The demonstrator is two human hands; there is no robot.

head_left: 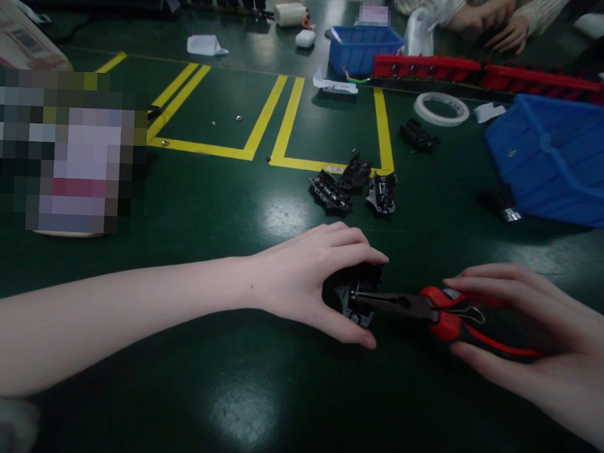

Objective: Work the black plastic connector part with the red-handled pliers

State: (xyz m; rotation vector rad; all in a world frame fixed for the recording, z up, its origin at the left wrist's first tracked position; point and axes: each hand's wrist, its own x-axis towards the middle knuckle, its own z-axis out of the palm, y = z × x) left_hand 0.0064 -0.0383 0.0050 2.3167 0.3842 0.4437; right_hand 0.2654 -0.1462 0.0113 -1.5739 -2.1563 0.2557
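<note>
Pliers [445,325], pinched by fingers of the right hand [548,331], meet a black part [366,277] held inside curved fingers of the left hand [307,270], seemingly for steadiness.

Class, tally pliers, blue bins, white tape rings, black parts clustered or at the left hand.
Red-handled metal pliers: 1
Blue plastic bins: 2
White tape ring: 1
Black plastic part, left hand: 1
Clustered black plastic parts: 3
Total: 8

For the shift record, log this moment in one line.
left hand: around black part; right hand: holding red-handled pliers; pliers: tips at black part; beyond: similar parts
</note>
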